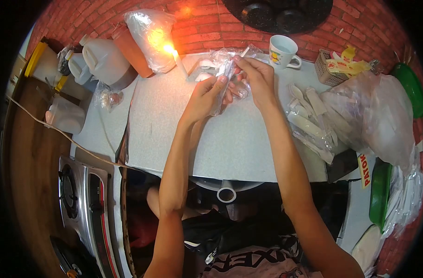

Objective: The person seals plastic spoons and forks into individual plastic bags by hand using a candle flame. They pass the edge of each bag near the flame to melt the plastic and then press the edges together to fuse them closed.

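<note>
Near the back of the pale table point(151, 129), my left hand point(207, 97) is closed around a clear plastic packet point(227, 69) with something white inside. My right hand point(258, 76) pinches the packet's upper end, fingers pressed together. Left of the hands stands a white candle point(180, 65), upright, leaning slightly, with its flame burning. Behind and around the hands lie more crinkled clear wrappers point(216, 56). To the right, several wrapped white plastic utensils point(308, 123) lie in a pile.
A mug point(283, 50) and a basket point(329, 69) stand at the back right, near a large plastic bag point(387, 111). Jugs point(105, 62) and a foil-like bag point(153, 41) are at the back left. A gas stove point(84, 204) sits at the lower left.
</note>
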The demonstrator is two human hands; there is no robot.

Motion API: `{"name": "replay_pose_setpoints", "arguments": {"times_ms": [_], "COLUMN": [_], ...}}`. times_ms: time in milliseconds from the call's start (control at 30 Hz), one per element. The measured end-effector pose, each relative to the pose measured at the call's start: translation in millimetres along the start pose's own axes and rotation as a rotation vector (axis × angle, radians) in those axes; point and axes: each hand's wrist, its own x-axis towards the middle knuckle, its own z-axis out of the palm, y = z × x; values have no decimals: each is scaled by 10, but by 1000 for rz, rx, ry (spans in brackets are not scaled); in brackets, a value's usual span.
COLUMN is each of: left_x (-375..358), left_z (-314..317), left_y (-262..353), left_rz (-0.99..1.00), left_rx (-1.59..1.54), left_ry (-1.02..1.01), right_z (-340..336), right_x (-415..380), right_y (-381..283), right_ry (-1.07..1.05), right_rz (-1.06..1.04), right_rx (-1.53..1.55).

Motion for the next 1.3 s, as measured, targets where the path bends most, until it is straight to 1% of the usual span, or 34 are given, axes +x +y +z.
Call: {"name": "replay_pose_setpoints", "arguments": {"times_ms": [67, 133, 233, 367, 467, 533, 567, 633, 767, 867, 933, 967, 1033, 1067, 1133, 1233, 1300], "left_x": [14, 12, 5, 2, -8, 0, 3, -4, -4, -29, -73, -73, -69, -50, 24, 55, 68], "left_z": [-15, -27, -24, -25, -18, -18, -31, -64, -75, -79, -16, 13, 63, 29, -58, -95, -117], "left_y": [-43, -45, -37, -38, -9, -34, -37, -29, -42, 17, 162, 175, 183, 133, 24, -69, -97], "left_rz": [25, -10, 2, -15, -5, 40, 40, -11, -23, -64, -129, -130, -50, -50, 27, 51, 66], "left_rx": [-19, -42, -13, 27, 58, 103, 102, 152, 105, 107, 64, 64, -34, -35, 94, 55, 63], "left_ry": [14, 16, 25, 39, 40, 54, 53, 44, 26, 17, 67, 68, 209, 211, 279, 326, 319], "right_z": [-5, 38, 74, 49, 11, 49, 47, 21, -46, -55, -57, -45, 0, 18, 50, 69, 70], "right_x": [1, -15, -1, -6, 6, -5, -11, -20, 13, 10, 1, -5, -20, -29, -41, -42, -56], "right_y": [21, -15, -41, -34, 1, -27, -47, -71, 18, 25, 24, 31, 50, 56, 53, 56, 45], "right_ry": [-3, 53, 79, 48, 3, 50, 50, -23, -67, -90, -97, -98, -94, -95, -127, -156, -173], "right_rz": [-31, -5, 36, 25, 26, 62, 62, 169, 181, 205, 244, 245, 249, 250, 281, 295, 305], "right_rx": [-46, 23, -19, -23, -113, 24, 24, 8, -2, 71, 83, 83, 86, 86, 106, 99, 72]}}
